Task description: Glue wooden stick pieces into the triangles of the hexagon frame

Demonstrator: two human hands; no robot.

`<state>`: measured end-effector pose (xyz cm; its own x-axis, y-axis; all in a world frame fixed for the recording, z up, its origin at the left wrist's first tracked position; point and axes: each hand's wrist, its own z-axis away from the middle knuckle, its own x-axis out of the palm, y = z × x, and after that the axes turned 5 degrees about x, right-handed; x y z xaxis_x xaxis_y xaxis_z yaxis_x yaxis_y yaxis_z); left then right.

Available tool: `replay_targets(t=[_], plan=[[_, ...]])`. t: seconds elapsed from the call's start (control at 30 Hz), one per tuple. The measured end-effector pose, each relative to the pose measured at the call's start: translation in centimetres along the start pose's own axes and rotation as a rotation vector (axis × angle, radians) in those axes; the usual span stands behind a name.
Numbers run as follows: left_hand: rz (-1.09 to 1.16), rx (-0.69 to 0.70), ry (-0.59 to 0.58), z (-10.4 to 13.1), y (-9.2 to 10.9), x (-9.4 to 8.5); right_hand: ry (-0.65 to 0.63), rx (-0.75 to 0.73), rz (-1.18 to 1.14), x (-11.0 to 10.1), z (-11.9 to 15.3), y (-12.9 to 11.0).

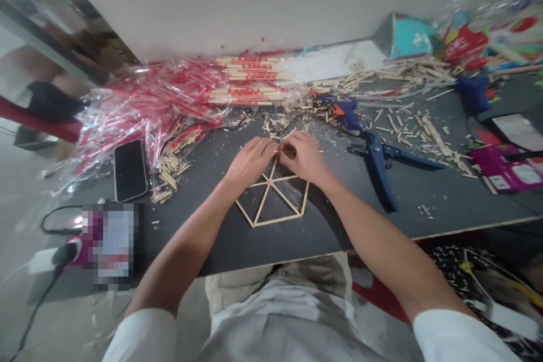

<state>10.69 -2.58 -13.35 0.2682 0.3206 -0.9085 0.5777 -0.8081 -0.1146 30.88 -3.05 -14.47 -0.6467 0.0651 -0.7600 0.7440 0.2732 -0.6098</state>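
A flat hexagonal frame of thin wooden sticks (278,219), with spokes meeting at its middle, lies on the dark table. My left hand (252,161) is closed at the frame's far left side, its fingertips pinched at the far corner. Right beside it, my right hand (306,159) pinches with thumb and forefinger at the same corner. The fingers cover the joint there, and any small piece between them is hidden. To the right of my right hand lies a blue-handled cutter (377,172) with its handles apart.
Bundled sticks (250,76) and red-clear plastic wrappers (169,96) heap along the back. A blue glue gun (348,113) lies behind the cutter. Stick offcuts (436,133) litter the right. A phone (130,169) lies left; a purple power box (504,167) stands right. The table's front edge (297,260) is near me.
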Motion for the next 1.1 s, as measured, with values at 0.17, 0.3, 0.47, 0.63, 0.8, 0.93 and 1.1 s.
replay_targets(t=[0.17, 0.3, 0.47, 0.63, 0.8, 0.93, 1.1], plan=[[-0.134, 0.058, -0.003, -0.1, 0.5, -1.0, 0.014, -0.069, -0.008, -0.6, 0.2, -0.6], [-0.22, 0.037, 0.093, -0.3, 1.5, -2.0, 0.037, -0.146, -0.037, -2.1, 0.7, -1.4], [-0.148, -0.053, 0.125, 0.0, 2.9, -2.8, 0.028, -0.149, -0.072, -3.5, 1.4, -2.4], [-0.11, -0.128, 0.1, 1.0, 3.8, -3.3, -0.033, -0.098, -0.145, -3.6, 1.8, -3.3], [-0.121, -0.188, 0.174, 1.2, 4.6, -3.3, -0.043, -0.071, -0.21, -3.8, 2.0, -3.8], [-0.124, -0.189, 0.199, 1.0, 5.0, -2.8, -0.029, -0.063, -0.189, -3.8, 2.0, -3.5], [-0.074, -0.228, 0.172, 1.1, 5.3, -2.4, 0.003, -0.082, -0.176, -3.5, 2.1, -3.1]])
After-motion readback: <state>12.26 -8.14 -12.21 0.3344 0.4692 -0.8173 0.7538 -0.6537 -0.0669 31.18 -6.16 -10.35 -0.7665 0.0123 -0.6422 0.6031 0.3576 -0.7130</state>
